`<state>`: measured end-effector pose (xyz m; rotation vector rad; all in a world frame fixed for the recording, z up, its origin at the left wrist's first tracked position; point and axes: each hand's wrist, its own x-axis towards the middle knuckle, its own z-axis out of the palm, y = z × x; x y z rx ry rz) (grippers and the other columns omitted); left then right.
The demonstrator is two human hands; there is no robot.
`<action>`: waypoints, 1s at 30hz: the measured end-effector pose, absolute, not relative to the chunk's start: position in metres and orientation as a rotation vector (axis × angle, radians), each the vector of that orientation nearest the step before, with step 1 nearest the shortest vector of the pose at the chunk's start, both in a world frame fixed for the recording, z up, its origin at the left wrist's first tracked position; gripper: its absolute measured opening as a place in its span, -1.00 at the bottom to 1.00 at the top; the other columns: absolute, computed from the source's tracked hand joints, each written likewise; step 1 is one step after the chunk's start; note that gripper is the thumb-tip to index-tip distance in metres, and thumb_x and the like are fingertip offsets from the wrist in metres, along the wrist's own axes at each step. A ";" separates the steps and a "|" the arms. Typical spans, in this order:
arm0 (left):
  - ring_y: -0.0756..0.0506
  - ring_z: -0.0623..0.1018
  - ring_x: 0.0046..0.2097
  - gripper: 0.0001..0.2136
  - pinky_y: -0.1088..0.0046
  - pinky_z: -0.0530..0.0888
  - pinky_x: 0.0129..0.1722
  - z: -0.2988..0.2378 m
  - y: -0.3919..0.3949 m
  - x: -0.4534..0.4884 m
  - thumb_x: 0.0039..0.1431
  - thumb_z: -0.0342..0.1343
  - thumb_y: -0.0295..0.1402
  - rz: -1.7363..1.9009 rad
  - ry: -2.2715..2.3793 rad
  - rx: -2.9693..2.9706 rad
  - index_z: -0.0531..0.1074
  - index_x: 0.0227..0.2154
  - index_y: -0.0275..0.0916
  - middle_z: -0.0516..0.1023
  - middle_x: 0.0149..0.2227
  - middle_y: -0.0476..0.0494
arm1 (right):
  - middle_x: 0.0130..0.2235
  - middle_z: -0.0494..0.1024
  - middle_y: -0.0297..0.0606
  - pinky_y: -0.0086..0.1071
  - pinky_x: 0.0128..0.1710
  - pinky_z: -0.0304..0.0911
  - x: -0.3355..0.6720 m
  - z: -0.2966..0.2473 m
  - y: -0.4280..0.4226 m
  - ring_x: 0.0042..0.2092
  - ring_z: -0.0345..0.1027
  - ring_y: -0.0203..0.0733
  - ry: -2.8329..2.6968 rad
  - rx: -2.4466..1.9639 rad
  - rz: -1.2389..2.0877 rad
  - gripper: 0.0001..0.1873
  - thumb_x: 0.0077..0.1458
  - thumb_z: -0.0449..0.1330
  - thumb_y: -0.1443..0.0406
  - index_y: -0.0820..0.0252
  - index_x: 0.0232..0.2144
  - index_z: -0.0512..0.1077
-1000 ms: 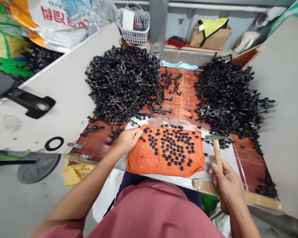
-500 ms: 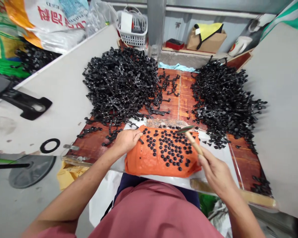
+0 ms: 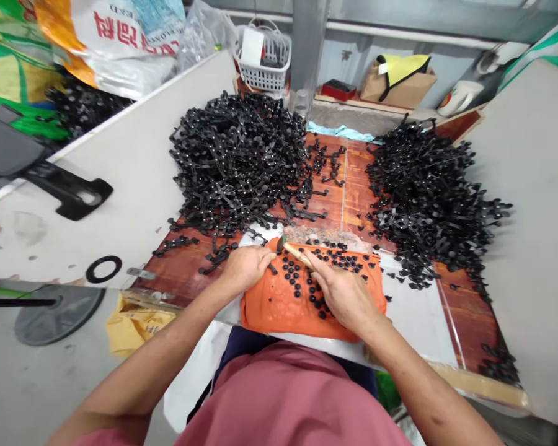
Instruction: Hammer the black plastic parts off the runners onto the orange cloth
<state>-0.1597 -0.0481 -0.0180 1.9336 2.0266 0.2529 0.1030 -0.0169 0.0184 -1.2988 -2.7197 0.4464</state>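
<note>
An orange cloth pad point(image 3: 270, 306) lies at the near edge of the bench, dotted with several small black caps point(image 3: 297, 279). My left hand point(image 3: 246, 267) rests closed at the pad's upper left corner, pinching a small black piece against it. My right hand point(image 3: 344, 294) lies over the middle of the pad, wrapped round the wooden handle of a small hammer point(image 3: 294, 250). The hammer's head sits right beside my left fingertips. Part of the caps are hidden under my right hand.
Two big heaps of black plastic strips lie on the wooden bench, the left heap point(image 3: 237, 161) and the right heap point(image 3: 428, 192). Grey boards point(image 3: 134, 167) slope up on both sides. A white basket point(image 3: 263, 59) and a cardboard box point(image 3: 400, 77) stand behind.
My right hand swung the hammer leftward from the bench's right side across the pad to beside my left fingers. My left hand stayed at the pad's corner.
</note>
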 end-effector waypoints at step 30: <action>-0.05 0.42 -0.40 -0.63 0.42 0.24 -0.34 -0.006 -0.074 -0.150 0.31 -0.10 -0.17 0.548 1.863 1.760 0.32 -0.58 -0.18 0.46 -0.51 -0.02 | -0.35 0.64 -0.29 -0.38 -0.37 0.34 0.150 0.025 -0.026 -0.44 0.46 -0.18 -2.428 -1.419 0.701 -0.43 0.43 -0.03 0.16 -0.06 0.43 0.21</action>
